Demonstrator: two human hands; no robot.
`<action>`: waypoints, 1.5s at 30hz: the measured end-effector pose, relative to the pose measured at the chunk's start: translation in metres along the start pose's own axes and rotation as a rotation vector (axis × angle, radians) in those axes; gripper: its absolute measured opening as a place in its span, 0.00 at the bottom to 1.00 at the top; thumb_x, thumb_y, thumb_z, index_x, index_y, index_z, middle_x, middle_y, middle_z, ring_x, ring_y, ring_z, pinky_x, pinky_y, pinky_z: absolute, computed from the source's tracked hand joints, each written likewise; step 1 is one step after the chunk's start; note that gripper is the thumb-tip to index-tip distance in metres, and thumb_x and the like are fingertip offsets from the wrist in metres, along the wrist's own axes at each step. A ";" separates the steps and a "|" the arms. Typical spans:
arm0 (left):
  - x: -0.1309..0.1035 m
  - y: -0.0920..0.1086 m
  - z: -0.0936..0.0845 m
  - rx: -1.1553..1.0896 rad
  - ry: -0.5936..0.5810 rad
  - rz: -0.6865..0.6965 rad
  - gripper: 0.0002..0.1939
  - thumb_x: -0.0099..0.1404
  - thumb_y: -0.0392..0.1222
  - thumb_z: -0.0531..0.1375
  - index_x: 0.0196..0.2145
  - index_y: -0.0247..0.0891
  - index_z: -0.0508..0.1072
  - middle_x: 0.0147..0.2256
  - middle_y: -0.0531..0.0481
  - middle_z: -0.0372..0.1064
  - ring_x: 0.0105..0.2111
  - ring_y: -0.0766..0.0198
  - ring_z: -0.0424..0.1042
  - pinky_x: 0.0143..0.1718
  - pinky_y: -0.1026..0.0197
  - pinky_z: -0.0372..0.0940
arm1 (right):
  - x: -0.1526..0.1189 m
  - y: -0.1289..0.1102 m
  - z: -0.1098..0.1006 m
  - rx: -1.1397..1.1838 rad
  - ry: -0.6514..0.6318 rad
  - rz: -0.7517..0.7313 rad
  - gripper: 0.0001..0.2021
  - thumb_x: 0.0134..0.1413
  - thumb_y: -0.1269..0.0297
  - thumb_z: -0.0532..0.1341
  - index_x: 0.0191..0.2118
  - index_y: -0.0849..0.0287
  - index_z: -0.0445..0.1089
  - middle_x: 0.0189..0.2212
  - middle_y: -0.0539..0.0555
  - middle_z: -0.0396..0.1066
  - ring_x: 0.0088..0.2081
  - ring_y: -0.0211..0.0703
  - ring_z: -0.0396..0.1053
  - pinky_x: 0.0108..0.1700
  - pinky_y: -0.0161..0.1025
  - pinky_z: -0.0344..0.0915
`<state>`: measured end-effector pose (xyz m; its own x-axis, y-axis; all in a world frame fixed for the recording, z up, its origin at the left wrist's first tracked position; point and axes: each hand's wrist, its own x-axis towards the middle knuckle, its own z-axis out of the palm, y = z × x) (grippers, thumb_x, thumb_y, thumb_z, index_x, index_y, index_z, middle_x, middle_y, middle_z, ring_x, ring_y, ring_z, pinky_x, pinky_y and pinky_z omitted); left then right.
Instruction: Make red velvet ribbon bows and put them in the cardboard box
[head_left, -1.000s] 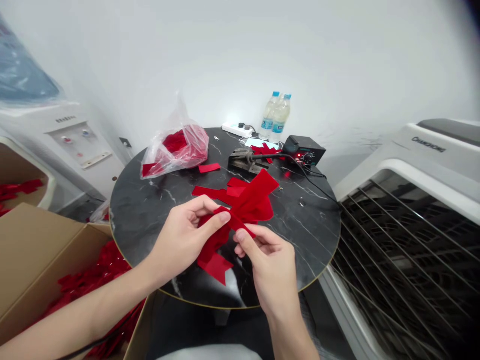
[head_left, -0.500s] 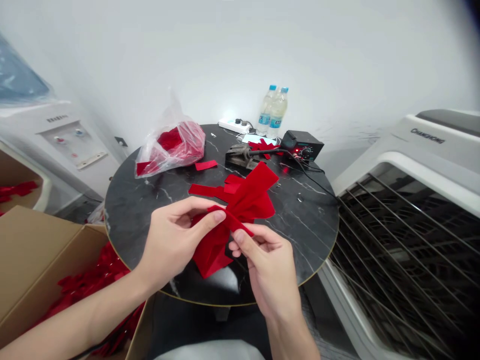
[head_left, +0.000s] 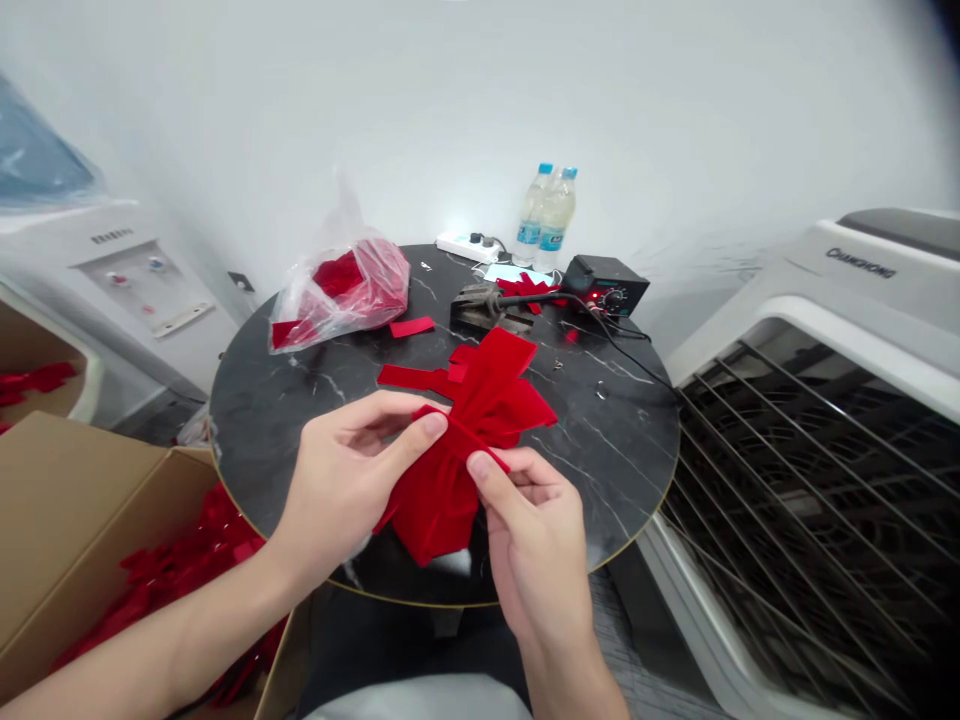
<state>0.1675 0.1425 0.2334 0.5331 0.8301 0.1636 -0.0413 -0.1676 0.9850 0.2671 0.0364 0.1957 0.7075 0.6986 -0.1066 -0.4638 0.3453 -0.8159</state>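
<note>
Between my hands is a red velvet bow (head_left: 442,500), held just above the near part of the round table, its loops and tails fanning up and down. A narrow red strip (head_left: 472,440) crosses its middle. My left hand (head_left: 352,475) pinches the strip's left end between thumb and fingers. At the strip's right end, my right hand (head_left: 529,520) pinches it, thumb on top. My fingers hide part of the bow's back. Beyond the bow, more red fabric strips (head_left: 409,378) lie on the table.
The black marbled table (head_left: 615,470) carries a plastic bag of red fabric (head_left: 367,290), a soldering iron in its stand (head_left: 487,300), a control box (head_left: 606,285), water bottles (head_left: 551,220) and a power strip (head_left: 469,246). A cardboard box (head_left: 82,520) stands left, an air cooler (head_left: 817,420) right.
The bow has turned slightly between my hands, its upper tail shifting left and its lower tails spreading downward. Both hands keep their pinch on the strip's ends.
</note>
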 end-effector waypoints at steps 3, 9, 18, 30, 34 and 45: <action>-0.001 0.001 0.000 -0.021 0.015 -0.009 0.07 0.63 0.45 0.71 0.36 0.41 0.83 0.34 0.53 0.81 0.34 0.67 0.78 0.37 0.70 0.71 | 0.001 0.001 0.000 0.004 -0.002 0.017 0.12 0.46 0.59 0.80 0.32 0.57 0.80 0.31 0.54 0.81 0.33 0.38 0.77 0.40 0.30 0.75; -0.002 0.001 -0.002 -0.124 -0.005 -0.125 0.07 0.59 0.40 0.74 0.37 0.41 0.83 0.31 0.54 0.81 0.30 0.68 0.77 0.33 0.71 0.71 | 0.000 0.001 -0.002 0.017 -0.033 0.007 0.10 0.48 0.61 0.79 0.30 0.57 0.80 0.29 0.51 0.80 0.31 0.36 0.76 0.38 0.29 0.74; 0.003 0.004 0.003 -0.378 -0.070 -0.341 0.08 0.56 0.36 0.75 0.35 0.38 0.83 0.30 0.52 0.81 0.28 0.70 0.77 0.31 0.73 0.72 | 0.005 -0.001 -0.006 -0.007 -0.064 -0.026 0.10 0.50 0.62 0.78 0.30 0.58 0.79 0.28 0.51 0.80 0.30 0.35 0.75 0.37 0.28 0.73; -0.001 0.000 0.009 -0.138 0.029 -0.115 0.09 0.60 0.44 0.73 0.37 0.41 0.81 0.32 0.54 0.81 0.31 0.69 0.77 0.33 0.72 0.70 | 0.007 -0.002 -0.008 -0.059 -0.058 -0.067 0.10 0.51 0.62 0.77 0.33 0.57 0.78 0.32 0.53 0.81 0.34 0.40 0.78 0.40 0.33 0.75; 0.007 0.002 0.008 -0.319 -0.066 -0.261 0.10 0.58 0.44 0.74 0.35 0.39 0.81 0.30 0.54 0.80 0.29 0.69 0.76 0.31 0.71 0.70 | 0.007 0.000 -0.010 -0.043 -0.069 -0.086 0.09 0.53 0.62 0.77 0.33 0.56 0.78 0.33 0.52 0.81 0.35 0.38 0.77 0.42 0.31 0.74; 0.029 -0.005 -0.013 -0.591 -0.544 -0.571 0.16 0.57 0.33 0.75 0.32 0.38 0.69 0.26 0.56 0.69 0.24 0.76 0.66 0.26 0.74 0.60 | 0.010 -0.003 -0.022 -0.037 -0.218 -0.073 0.09 0.51 0.65 0.77 0.32 0.56 0.77 0.29 0.50 0.77 0.31 0.36 0.73 0.39 0.32 0.71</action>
<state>0.1723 0.1739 0.2342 0.9142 0.3211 -0.2473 0.0065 0.5984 0.8012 0.2875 0.0284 0.1848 0.6045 0.7930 0.0758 -0.3925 0.3793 -0.8379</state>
